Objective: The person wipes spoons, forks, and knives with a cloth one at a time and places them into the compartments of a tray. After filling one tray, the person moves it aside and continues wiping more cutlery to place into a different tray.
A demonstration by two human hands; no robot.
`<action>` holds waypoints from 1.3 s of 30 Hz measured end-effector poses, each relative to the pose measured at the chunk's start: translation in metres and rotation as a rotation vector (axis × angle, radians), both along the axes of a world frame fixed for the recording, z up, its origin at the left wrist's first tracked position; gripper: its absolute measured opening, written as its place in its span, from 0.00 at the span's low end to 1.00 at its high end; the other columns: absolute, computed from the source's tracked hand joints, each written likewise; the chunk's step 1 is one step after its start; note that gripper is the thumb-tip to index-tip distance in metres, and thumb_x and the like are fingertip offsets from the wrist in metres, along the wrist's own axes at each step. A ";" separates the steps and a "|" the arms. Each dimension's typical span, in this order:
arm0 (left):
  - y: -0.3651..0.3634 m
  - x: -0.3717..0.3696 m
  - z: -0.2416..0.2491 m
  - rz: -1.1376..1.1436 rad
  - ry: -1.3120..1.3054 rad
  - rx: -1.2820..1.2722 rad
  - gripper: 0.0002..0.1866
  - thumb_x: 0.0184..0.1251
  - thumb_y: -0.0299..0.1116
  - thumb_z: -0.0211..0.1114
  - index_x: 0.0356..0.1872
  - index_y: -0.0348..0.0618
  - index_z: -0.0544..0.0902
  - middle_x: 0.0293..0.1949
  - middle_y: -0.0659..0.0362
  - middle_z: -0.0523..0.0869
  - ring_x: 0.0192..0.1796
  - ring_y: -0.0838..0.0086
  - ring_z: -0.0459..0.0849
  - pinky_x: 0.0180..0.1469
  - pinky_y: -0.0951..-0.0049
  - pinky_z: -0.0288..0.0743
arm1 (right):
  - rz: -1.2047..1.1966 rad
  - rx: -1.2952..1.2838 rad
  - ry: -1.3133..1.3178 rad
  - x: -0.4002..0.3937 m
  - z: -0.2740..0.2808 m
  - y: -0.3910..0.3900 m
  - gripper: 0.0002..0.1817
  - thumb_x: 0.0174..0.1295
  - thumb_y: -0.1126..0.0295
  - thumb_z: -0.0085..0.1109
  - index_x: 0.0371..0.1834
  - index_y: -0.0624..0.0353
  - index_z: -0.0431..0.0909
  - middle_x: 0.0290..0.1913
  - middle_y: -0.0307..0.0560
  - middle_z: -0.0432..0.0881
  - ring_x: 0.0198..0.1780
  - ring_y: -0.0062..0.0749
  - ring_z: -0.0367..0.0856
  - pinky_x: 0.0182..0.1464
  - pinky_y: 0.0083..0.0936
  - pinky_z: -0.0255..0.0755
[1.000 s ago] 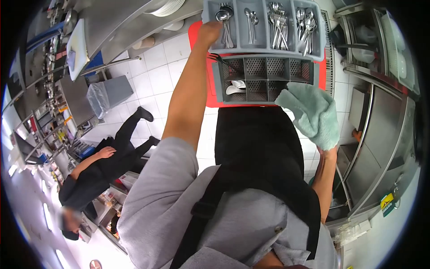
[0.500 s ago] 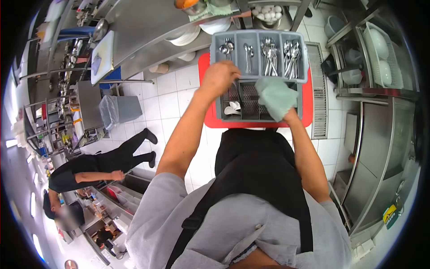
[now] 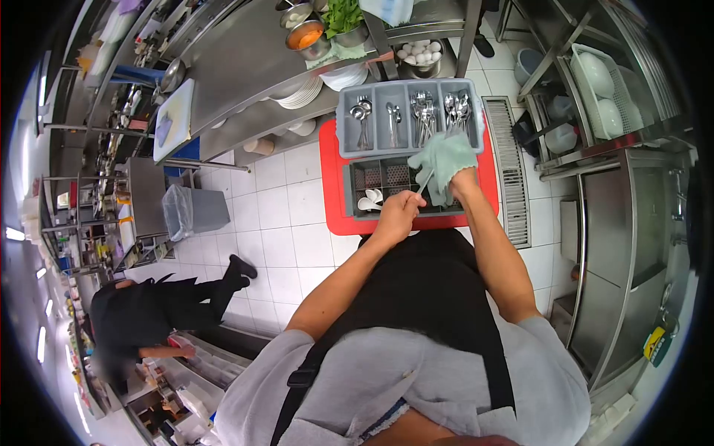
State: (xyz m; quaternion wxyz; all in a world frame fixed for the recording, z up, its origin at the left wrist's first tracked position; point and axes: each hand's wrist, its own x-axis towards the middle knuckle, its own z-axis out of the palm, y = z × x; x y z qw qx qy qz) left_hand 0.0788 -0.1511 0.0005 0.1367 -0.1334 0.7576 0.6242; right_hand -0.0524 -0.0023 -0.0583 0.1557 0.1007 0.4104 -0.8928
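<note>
My left hand (image 3: 399, 215) is closed on the thin metal handle of a piece of cutlery (image 3: 425, 183). Its other end disappears into a pale green cloth (image 3: 446, 160), gripped by my right hand (image 3: 461, 181), whose fingers are mostly covered. Beyond my hands is a grey cutlery tray (image 3: 344, 134), with spoons (image 3: 361, 123) and other metal cutlery sorted in its compartments. Below my hands sits a dark divided basket (image 3: 349, 186) with white spoons (image 3: 370, 199) in its left part. Both containers rest on a red surface (image 3: 332, 186).
A steel counter (image 3: 245, 44) runs along the left, with stacked plates (image 3: 301, 94) beneath. Eggs (image 3: 420, 53) fill a bowl ahead. Steel shelving (image 3: 554, 160) stands to the right. A lined grey bin (image 3: 204, 208) and another person (image 3: 163, 308) are at left.
My left hand has moved from the tray's near edge back toward me, now meeting the cloth with the cutlery. The view has shifted, and the other person bends lower.
</note>
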 end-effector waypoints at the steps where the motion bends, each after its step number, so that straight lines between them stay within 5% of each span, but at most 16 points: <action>1: 0.002 0.005 0.005 0.005 -0.009 0.029 0.16 0.82 0.37 0.49 0.39 0.36 0.80 0.21 0.64 0.75 0.24 0.83 0.71 0.28 0.76 0.65 | -0.019 0.226 0.134 -0.009 -0.011 0.007 0.12 0.68 0.71 0.61 0.52 0.58 0.76 0.45 0.41 0.81 0.43 0.27 0.82 0.44 0.26 0.79; 4: 0.009 0.013 0.032 0.002 -0.013 0.056 0.16 0.80 0.37 0.50 0.35 0.36 0.79 0.20 0.62 0.75 0.25 0.79 0.72 0.29 0.71 0.68 | -0.123 0.314 0.308 -0.021 -0.004 0.011 0.09 0.69 0.69 0.60 0.49 0.56 0.77 0.43 0.40 0.82 0.42 0.27 0.82 0.45 0.28 0.79; 7: 0.014 0.022 0.042 0.013 0.005 0.010 0.17 0.81 0.37 0.49 0.33 0.37 0.78 0.20 0.62 0.74 0.24 0.79 0.72 0.29 0.71 0.67 | -0.337 0.138 0.077 -0.030 0.007 0.014 0.08 0.70 0.67 0.59 0.47 0.56 0.78 0.41 0.40 0.81 0.41 0.27 0.81 0.44 0.29 0.78; 10: 0.008 0.029 0.040 0.113 0.025 0.025 0.18 0.81 0.37 0.49 0.33 0.36 0.78 0.20 0.62 0.73 0.23 0.78 0.71 0.28 0.71 0.67 | -0.180 -0.154 -0.028 -0.024 0.001 0.036 0.09 0.70 0.65 0.59 0.47 0.56 0.77 0.38 0.40 0.80 0.39 0.27 0.80 0.42 0.29 0.77; 12: 0.004 0.023 0.033 0.216 0.053 0.049 0.18 0.82 0.37 0.48 0.33 0.37 0.77 0.19 0.63 0.71 0.23 0.78 0.70 0.27 0.71 0.66 | 0.107 0.042 -0.046 0.004 0.056 0.024 0.10 0.72 0.64 0.56 0.50 0.55 0.76 0.39 0.39 0.80 0.37 0.26 0.79 0.39 0.29 0.77; 16: 0.010 0.023 0.008 -0.096 0.040 0.065 0.17 0.80 0.38 0.52 0.36 0.35 0.80 0.22 0.54 0.82 0.24 0.72 0.76 0.29 0.68 0.70 | 0.347 0.071 -0.218 0.055 0.051 0.001 0.10 0.72 0.65 0.57 0.50 0.56 0.75 0.42 0.38 0.80 0.38 0.25 0.78 0.38 0.25 0.76; 17: 0.001 0.020 0.003 -0.285 0.137 -0.313 0.18 0.78 0.40 0.55 0.36 0.34 0.81 0.25 0.49 0.86 0.26 0.68 0.81 0.32 0.66 0.73 | 0.248 0.100 -0.144 0.061 0.047 -0.011 0.11 0.71 0.63 0.59 0.49 0.55 0.75 0.39 0.37 0.79 0.36 0.24 0.78 0.32 0.25 0.75; 21: -0.014 -0.005 0.018 0.375 0.176 -0.235 0.18 0.74 0.43 0.63 0.35 0.34 0.82 0.23 0.58 0.80 0.28 0.76 0.76 0.34 0.69 0.71 | 0.773 0.399 -0.048 0.049 0.069 -0.013 0.12 0.70 0.61 0.60 0.49 0.56 0.75 0.39 0.37 0.79 0.35 0.23 0.78 0.29 0.27 0.75; 22: -0.020 -0.014 0.010 0.345 0.162 -0.230 0.18 0.74 0.42 0.63 0.35 0.34 0.82 0.23 0.59 0.80 0.27 0.77 0.74 0.33 0.70 0.70 | 0.928 0.490 -0.070 0.045 0.082 -0.016 0.13 0.70 0.60 0.61 0.49 0.56 0.76 0.39 0.38 0.79 0.33 0.23 0.78 0.28 0.28 0.75; 24: -0.039 -0.030 -0.021 0.287 0.131 -0.218 0.16 0.75 0.41 0.62 0.35 0.36 0.83 0.24 0.61 0.79 0.27 0.79 0.72 0.32 0.72 0.68 | 0.916 0.567 0.012 0.065 0.075 -0.019 0.14 0.69 0.60 0.61 0.50 0.56 0.75 0.38 0.39 0.80 0.28 0.24 0.77 0.26 0.26 0.74; 27: -0.073 -0.056 -0.074 0.575 0.013 0.161 0.10 0.76 0.38 0.61 0.39 0.42 0.84 0.25 0.66 0.80 0.26 0.83 0.73 0.30 0.78 0.66 | 0.661 0.337 -0.184 0.091 0.030 -0.013 0.13 0.70 0.63 0.57 0.51 0.57 0.75 0.34 0.42 0.80 0.24 0.28 0.79 0.19 0.25 0.70; 29: -0.086 -0.064 -0.071 0.597 -0.043 0.299 0.13 0.77 0.41 0.59 0.43 0.43 0.84 0.28 0.64 0.83 0.29 0.82 0.79 0.32 0.80 0.69 | 0.871 0.512 -0.082 0.082 0.049 -0.011 0.12 0.71 0.65 0.54 0.52 0.57 0.74 0.36 0.44 0.81 0.30 0.33 0.84 0.21 0.27 0.73; 32: -0.051 -0.058 -0.057 0.573 -0.277 0.618 0.14 0.79 0.42 0.56 0.44 0.42 0.83 0.31 0.61 0.85 0.30 0.78 0.82 0.33 0.79 0.73 | 0.753 0.473 -0.120 0.070 0.033 -0.033 0.12 0.70 0.64 0.57 0.51 0.57 0.74 0.33 0.44 0.81 0.27 0.32 0.83 0.20 0.26 0.73; 33: -0.040 -0.059 -0.073 0.567 -0.254 0.548 0.14 0.79 0.39 0.54 0.43 0.41 0.83 0.29 0.61 0.84 0.26 0.77 0.80 0.29 0.77 0.73 | 0.612 0.324 -0.087 0.073 0.012 -0.038 0.13 0.69 0.64 0.59 0.51 0.57 0.74 0.30 0.44 0.81 0.23 0.30 0.82 0.19 0.24 0.71; 39: -0.088 -0.135 -0.157 0.732 -0.050 0.221 0.12 0.75 0.33 0.53 0.38 0.40 0.84 0.21 0.64 0.77 0.19 0.79 0.71 0.21 0.75 0.66 | 0.801 0.449 -0.273 0.078 0.029 -0.011 0.20 0.67 0.62 0.62 0.59 0.56 0.73 0.35 0.45 0.84 0.26 0.30 0.84 0.17 0.23 0.70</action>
